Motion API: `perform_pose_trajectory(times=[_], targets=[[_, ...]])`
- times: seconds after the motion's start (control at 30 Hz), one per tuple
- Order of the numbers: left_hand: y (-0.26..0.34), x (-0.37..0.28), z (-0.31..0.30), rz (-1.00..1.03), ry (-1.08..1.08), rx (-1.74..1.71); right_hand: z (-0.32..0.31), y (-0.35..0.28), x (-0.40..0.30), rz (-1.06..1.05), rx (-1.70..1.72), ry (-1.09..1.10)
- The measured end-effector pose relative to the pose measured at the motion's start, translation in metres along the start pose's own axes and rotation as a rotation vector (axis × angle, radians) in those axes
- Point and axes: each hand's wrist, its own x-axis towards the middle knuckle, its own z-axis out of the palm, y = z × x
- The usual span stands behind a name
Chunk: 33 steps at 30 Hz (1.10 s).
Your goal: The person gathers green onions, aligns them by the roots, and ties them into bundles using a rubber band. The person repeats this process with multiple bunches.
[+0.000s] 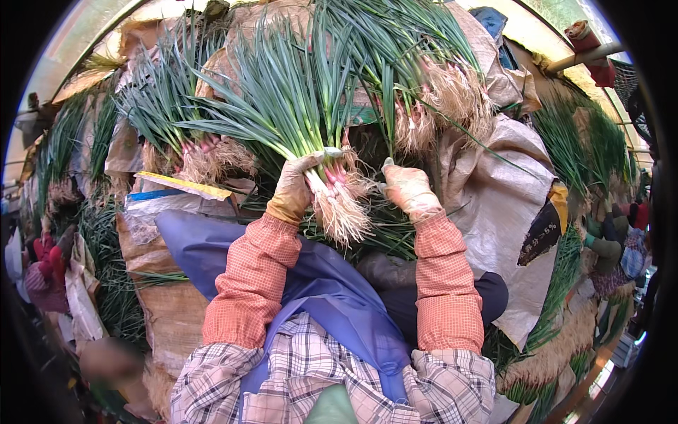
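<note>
My left hand (294, 186), in a worn pale glove, grips a bunch of green garlic-like plants (304, 127) just above their pinkish bulbs. The long leaves fan out away from me, and the pale roots (343, 212) hang towards my lap. To the right of these roots, apart from them, is my right hand (409, 186), also gloved. Its fingers are curled in with the thumb up, and I see nothing held in it. Beyond it lies a larger pile of the same plants (424, 69), roots towards me. Another bunch (180, 111) rests at the left.
Woven plastic sacks (503, 196) lie at the right and under the piles. A blue apron (318, 286) covers my lap. Loose green leaves (389, 228) lie between my arms. Other people (609, 249) sit at both sides among more plants. A pole (582, 57) juts in at upper right.
</note>
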Motion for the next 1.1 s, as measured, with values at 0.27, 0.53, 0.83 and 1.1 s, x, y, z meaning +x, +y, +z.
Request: perform_pose_trajectory(times=[0.27, 0.53, 0.83, 1.1], targets=[[-0.015, -0.020, 0.002, 0.055, 0.057, 0.014, -0.042, -0.069, 0.063, 0.266, 0.240, 0.111], [-0.011, -0.021, -0.004, 0.016, 0.143, 0.073, 0.025, -0.056, 0.068, 0.309, 1.706, 0.119], [-0.010, -0.029, -0.001, 0.073, 0.203, 0.104, 0.028, -0.060, 0.076, 0.342, 1.397, 0.082], [-0.012, -0.043, -0.017, -0.108, 0.089, -0.269, 0.034, -0.069, 0.064, 0.215, 2.161, -0.022]])
